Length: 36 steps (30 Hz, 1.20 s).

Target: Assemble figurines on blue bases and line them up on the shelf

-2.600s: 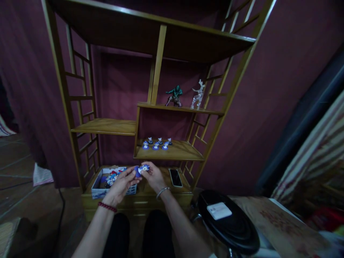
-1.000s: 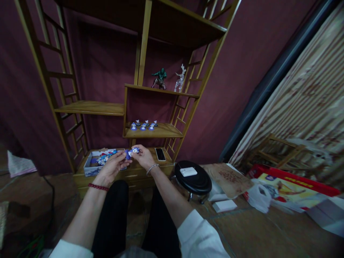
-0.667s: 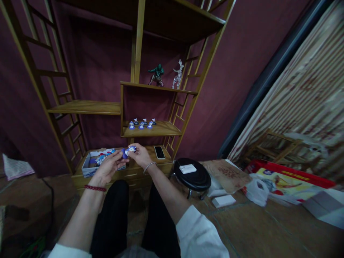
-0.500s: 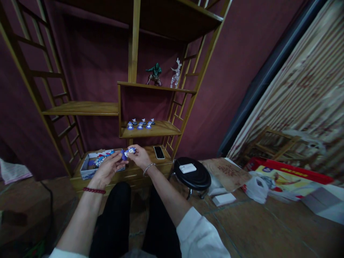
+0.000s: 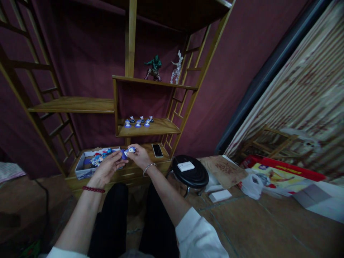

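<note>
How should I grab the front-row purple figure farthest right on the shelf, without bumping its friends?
I'd pinch the upright body of the right-hand purple-based figurine from the front right: it rises narrower from its wide base. The middle purple-based figurine stands to its left, a black-based figurine just behind.

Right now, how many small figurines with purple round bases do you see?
4: three front-row figurines on the brown wooden shelf, one held figurine in the right hand. More may hide in the open white box.
</note>
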Available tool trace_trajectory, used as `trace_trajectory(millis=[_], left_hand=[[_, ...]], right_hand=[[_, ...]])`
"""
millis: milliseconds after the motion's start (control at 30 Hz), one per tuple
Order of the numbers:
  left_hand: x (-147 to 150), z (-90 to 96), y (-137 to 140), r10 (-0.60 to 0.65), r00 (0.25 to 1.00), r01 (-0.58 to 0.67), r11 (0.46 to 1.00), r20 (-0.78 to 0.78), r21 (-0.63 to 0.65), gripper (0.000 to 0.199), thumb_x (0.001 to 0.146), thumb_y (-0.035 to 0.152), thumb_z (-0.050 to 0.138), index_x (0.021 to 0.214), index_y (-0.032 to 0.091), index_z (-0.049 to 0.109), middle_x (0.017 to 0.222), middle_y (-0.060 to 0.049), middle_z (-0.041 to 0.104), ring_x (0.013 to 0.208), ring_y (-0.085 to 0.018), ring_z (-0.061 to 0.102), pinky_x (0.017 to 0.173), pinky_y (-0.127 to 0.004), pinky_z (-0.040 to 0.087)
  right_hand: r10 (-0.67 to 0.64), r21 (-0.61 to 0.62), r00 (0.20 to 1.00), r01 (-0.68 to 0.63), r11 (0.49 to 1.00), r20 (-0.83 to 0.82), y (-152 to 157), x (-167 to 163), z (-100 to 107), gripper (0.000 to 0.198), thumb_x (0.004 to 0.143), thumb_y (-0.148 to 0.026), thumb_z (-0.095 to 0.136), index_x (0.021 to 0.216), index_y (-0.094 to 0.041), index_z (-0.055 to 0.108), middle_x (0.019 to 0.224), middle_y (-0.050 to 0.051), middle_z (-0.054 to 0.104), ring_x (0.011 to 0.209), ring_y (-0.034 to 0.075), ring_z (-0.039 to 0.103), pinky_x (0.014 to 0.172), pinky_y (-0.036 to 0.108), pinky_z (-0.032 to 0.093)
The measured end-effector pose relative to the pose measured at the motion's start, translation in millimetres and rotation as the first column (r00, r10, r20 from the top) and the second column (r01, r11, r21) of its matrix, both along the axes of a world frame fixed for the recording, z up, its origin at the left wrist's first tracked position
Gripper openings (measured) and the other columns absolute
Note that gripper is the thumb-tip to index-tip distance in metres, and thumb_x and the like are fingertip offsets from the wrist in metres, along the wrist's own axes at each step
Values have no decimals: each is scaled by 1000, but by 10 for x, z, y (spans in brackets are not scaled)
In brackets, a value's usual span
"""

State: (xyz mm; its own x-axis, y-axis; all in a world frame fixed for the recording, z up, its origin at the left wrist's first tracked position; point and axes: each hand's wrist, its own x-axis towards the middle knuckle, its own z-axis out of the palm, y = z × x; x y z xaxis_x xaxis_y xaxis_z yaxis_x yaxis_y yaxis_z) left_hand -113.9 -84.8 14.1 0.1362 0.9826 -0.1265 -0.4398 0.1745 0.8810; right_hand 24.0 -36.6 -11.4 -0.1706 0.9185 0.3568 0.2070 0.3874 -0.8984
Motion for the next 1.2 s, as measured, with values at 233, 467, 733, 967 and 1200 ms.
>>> trace_trajectory(millis=[233, 467, 733, 967, 1200], left_hand=[[32, -6, 174, 39, 999, -38, 998, 18, -41, 9, 78, 8, 47, 77, 11, 55, 69, -3, 62, 60, -12, 61, 59, -23, 50], [2, 8, 362, 71, 997, -69, 995, 32, -66, 8, 78, 9, 48, 76, 11, 56, 68, -4, 62, 60, -12, 61, 57, -21, 50], [51, -98, 443, 36, 996, -30, 997, 87, -68, 5, 75, 15, 55, 78, 11, 57, 72, -5, 64, 64, -13, 61, 60, -23, 50], [114, -76, 395, 12, 991, -3, 998, 131, -65, 7, 75, 14, 55, 82, 12, 58, 72, -5, 64, 65, -13, 62, 61, -23, 49], [111, -127, 526, -16, 988, 19, 1000, 156, -16, 15, 74, 14, 57, 89, 11, 60, 78, -7, 64, 67, -13, 61, 62, -22, 49]], right_hand=[[17, 23, 998, -18, 1000, 58, 148, 6, 28, 23, 68, -27, 56, 90, -21, 55, 74, -4, 57, 62, 8, 50, 58, 20, 42], [71, 48, 994, -75, 996, 78, 326, -2, 105, 23, 69, -25, 56, 92, -23, 55, 81, -4, 58, 68, 9, 52, 65, 21, 43], [148, -33, 989, -147, 989, 30, 381, 128, 142, 26, 66, -26, 57, 91, -19, 56, 77, -2, 57, 67, 10, 52, 64, 22, 43], [182, -103, 982, -187, 977, -53, 363, 239, 167, 30, 64, -27, 61, 92, -18, 56, 78, -1, 59, 69, 11, 54, 68, 25, 42], [171, -107, 982, -179, 978, -80, 462, 255, 158, 30, 64, -28, 61, 92, -19, 56, 81, 0, 60, 74, 12, 55, 73, 27, 43]])
